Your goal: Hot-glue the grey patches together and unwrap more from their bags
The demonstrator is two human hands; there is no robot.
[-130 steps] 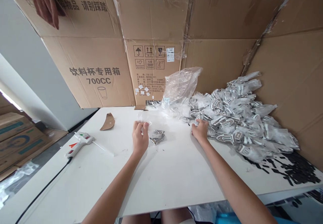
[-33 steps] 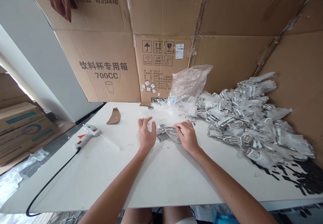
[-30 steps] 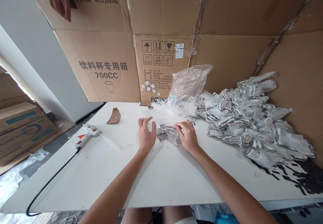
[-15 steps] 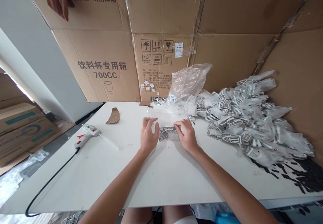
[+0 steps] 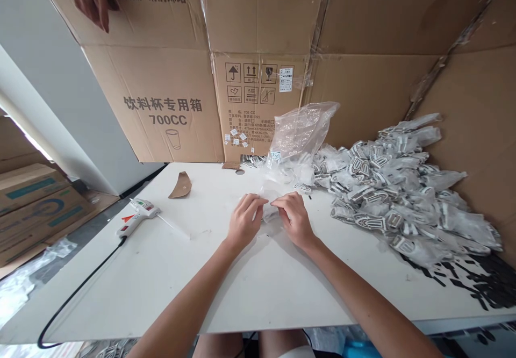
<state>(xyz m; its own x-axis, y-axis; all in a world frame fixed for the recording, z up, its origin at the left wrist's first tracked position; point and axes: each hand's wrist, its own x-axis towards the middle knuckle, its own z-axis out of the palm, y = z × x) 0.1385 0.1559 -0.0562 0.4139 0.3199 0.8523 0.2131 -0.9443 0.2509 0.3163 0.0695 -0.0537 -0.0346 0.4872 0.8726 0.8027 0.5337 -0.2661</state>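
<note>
Over the middle of the white table, my left hand [image 5: 245, 219] and my right hand [image 5: 295, 219] face each other with fingertips almost meeting. Each pinches a small clear plastic bag [image 5: 272, 188], whose film shows above and between the fingers. Grey and white pieces lie at the bag's lower part, mostly hidden behind my fingers. Close behind my right hand stands a large clear plastic bag [image 5: 300, 132] with a small label, beside a big heap of bagged grey and white pieces [image 5: 374, 186].
On the left lies a white glue gun [image 5: 139, 217] with a black cord. A torn brown cardboard scrap [image 5: 181, 185] rests behind it. Black strips [image 5: 479, 277] are scattered at the right edge. Tall cardboard panels [image 5: 161, 105] wall the back of the table [image 5: 169, 272].
My hands have come closer together, and the left fingers have closed from a spread pose into a pinch. The small bag's film is gathered between them, covering more of its pieces.
</note>
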